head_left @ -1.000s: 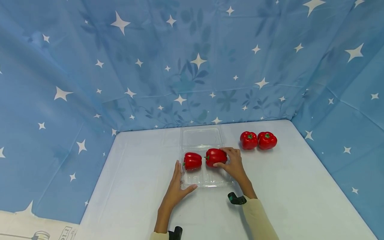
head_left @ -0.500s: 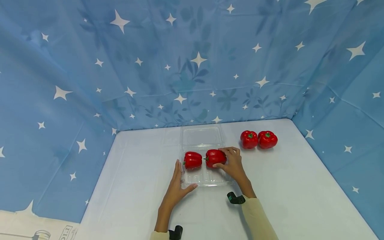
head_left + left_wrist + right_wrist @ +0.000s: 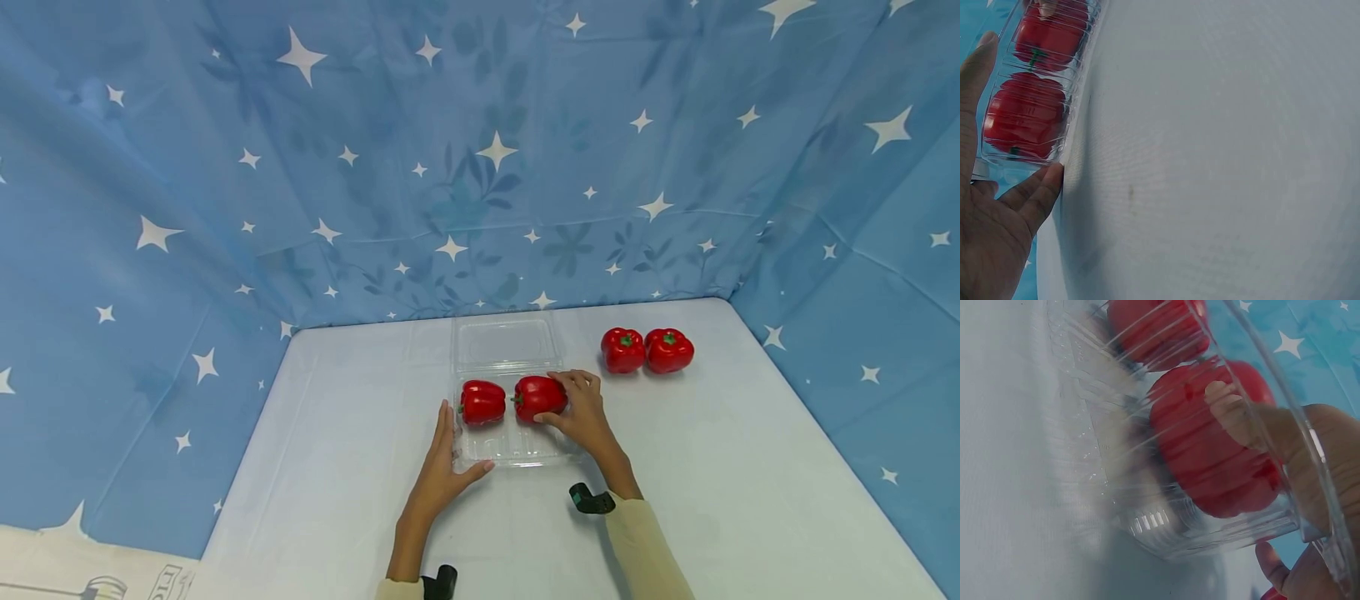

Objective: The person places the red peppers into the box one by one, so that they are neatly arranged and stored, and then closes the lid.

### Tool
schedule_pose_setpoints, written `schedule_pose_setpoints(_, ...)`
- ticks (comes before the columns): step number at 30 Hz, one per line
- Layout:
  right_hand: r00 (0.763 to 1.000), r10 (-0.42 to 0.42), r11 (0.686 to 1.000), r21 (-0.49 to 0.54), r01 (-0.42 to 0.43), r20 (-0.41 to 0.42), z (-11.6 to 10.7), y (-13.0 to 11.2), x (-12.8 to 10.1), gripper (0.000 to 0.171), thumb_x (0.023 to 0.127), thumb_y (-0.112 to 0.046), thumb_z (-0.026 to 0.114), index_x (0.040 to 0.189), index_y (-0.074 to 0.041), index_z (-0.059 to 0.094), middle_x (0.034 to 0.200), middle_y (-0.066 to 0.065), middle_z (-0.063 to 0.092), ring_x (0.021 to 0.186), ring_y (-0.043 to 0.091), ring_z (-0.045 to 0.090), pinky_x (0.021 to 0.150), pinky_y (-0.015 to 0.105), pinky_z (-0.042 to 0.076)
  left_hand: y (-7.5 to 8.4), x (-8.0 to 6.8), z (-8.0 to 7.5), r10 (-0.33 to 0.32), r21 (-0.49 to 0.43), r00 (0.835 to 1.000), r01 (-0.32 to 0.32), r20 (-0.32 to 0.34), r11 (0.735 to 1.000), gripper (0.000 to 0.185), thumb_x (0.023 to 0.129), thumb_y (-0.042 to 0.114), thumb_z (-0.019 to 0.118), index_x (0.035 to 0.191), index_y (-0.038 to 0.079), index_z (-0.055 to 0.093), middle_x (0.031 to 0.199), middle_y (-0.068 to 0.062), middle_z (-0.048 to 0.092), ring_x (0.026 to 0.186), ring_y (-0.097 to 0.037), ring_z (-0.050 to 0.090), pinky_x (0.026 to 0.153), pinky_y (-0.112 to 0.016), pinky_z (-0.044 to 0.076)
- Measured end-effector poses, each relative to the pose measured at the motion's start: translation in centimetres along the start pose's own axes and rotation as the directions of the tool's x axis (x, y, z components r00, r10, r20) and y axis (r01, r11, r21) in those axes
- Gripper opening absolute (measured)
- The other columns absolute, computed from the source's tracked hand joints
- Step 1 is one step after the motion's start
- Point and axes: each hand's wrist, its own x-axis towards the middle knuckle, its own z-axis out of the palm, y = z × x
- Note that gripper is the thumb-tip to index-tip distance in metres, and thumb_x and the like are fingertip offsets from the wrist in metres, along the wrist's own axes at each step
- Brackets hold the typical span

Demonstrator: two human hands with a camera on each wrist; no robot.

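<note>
Our right hand (image 3: 583,410) grasps the glossy red bell pepper (image 3: 538,397) at its 9 o'clock, inside the clear plastic clamshell tray (image 3: 510,450); our left hand (image 3: 441,472), fingers (image 3: 446,425) released, braces the tray's 9 o'clock wall.

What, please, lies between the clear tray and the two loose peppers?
Only bare table separates the tray from the loose peppers, as the head view shows.

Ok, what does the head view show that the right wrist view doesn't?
Only the head view shows the left hand braced against the clear container, the open lid, and two loose peppers on the white table. Only the right wrist view shows, through the container wall, a fingertip pressed on the right pepper. Both show the right hand gripping that pepper, with the left pepper beside it in the container.
</note>
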Motion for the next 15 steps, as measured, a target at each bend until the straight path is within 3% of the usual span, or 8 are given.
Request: schedule_pose_setpoints(15, 1.000, -0.010, 1.000, -0.004, 0.010, 0.002, 0.05, 0.45, -0.16, 0.072, 0.063, -0.032, 0.081, 0.126, -0.018, 0.050, 0.123, 0.011, 0.046, 0.122, 0.029, 0.025, 0.090, 0.060, 0.035, 0.27, -0.10, -0.13, 0.010, -0.003, 1.000, -0.010, -0.005, 1.000, 0.110, 0.068, 0.056, 0.069, 0.146, 0.019, 0.001, 0.151, 0.008, -0.002, 0.132, -0.027, 0.028, 0.093, -0.042, 0.041)
